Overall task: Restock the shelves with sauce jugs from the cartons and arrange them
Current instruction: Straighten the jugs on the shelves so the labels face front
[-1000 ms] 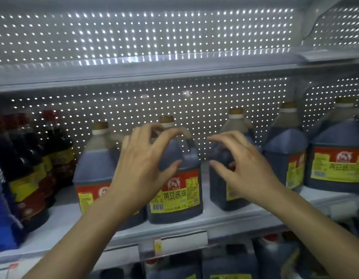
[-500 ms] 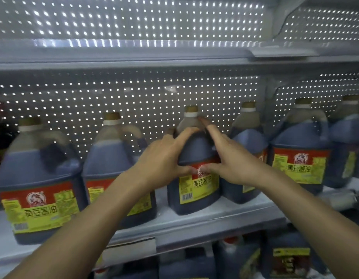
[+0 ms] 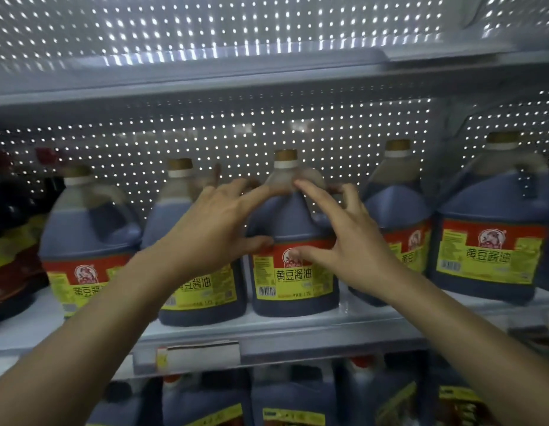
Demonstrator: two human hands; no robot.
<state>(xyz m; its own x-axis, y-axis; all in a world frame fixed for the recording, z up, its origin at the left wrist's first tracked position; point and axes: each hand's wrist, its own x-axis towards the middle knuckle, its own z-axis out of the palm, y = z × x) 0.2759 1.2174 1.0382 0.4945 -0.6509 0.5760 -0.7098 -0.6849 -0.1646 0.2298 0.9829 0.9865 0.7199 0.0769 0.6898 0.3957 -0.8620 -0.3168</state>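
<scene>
A: Head view. What stands on the shelf (image 3: 297, 329)?

B: A row of dark sauce jugs with red and yellow labels, upright, in front of a perforated back panel (image 3: 236, 130) with light shining through the holes. The middle jug (image 3: 293, 272) stands at the centre of the picture, its tan cap at about 12 o'clock from its label.

A: And the hands?

B: Both are on that middle jug. The left hand (image 3: 211, 229) comes in from 7 o'clock; its fingers curve over the jug's left shoulder and its thumb lies on the red top band of the label. The right hand (image 3: 353, 241) comes in from 5 o'clock; its forefinger reaches up to the neck just under the cap, its thumb presses on the label's round emblem, and the other fingers curl round the right shoulder. So each grip is clamped on the middle jug, one from each side.

A: Neighbours?

B: At 9 o'clock from it stands a second jug (image 3: 202, 290), partly hidden by the left wrist, and further left a third jug (image 3: 82, 250), blurred. At 3 o'clock stands a fourth jug (image 3: 396, 216) behind the right hand, then a fifth jug (image 3: 488, 250) near the right edge. Far left are dark red-capped bottles (image 3: 11, 241), too blurred to read.

A: Below?

B: A price tag (image 3: 202, 355) on the shelf's front edge at 6 o'clock, and beneath it a lower row of jugs (image 3: 294, 401) in shadow.
</scene>
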